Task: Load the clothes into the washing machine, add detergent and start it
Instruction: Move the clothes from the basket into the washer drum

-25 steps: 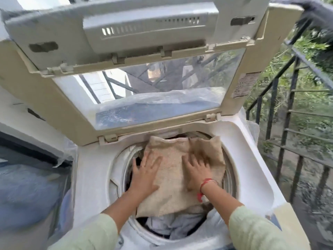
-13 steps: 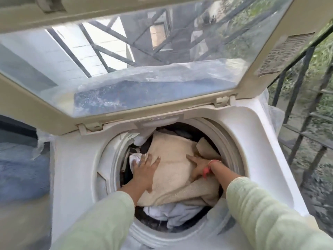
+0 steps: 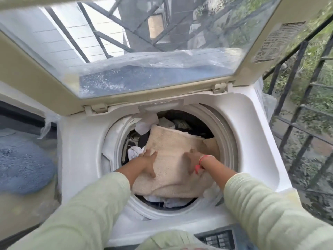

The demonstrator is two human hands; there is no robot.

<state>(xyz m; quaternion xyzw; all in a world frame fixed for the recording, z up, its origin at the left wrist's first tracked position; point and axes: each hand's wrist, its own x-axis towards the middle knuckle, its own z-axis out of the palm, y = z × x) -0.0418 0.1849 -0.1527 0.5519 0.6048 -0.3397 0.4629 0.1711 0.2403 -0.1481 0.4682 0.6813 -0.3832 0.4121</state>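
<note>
head view: a top-loading washing machine [image 3: 81, 141] stands with its lid [image 3: 36, 83] raised at the far side, the clear pane facing the camera. the round drum [image 3: 227, 134] is open and nearly full. a beige towel [image 3: 173, 147] lies on top of the load, spread across the middle and right of the opening. white clothes [image 3: 135, 152] show beside it at the left, with more white and dark pieces at the far and near edges.

both arms, in pale green sleeves [image 3: 90, 213], reach in from the near side. the left hand [image 3: 148, 159] lies on the towel's left edge, grip released, fingers flat on the cloth and thumb pointing near. the right hand [image 3: 193, 159] rests on the towel right of centre, fingertips sunk in a fold and blurred, so i cannot tell whether its grip is released or grasping. a red band [image 3: 200, 164] circles that wrist.

a control panel [image 3: 216, 238] shows at the near edge. a dark metal railing [image 3: 297, 105] runs along the right, with a blurred blue shape [image 3: 23, 166] at the left.
</note>
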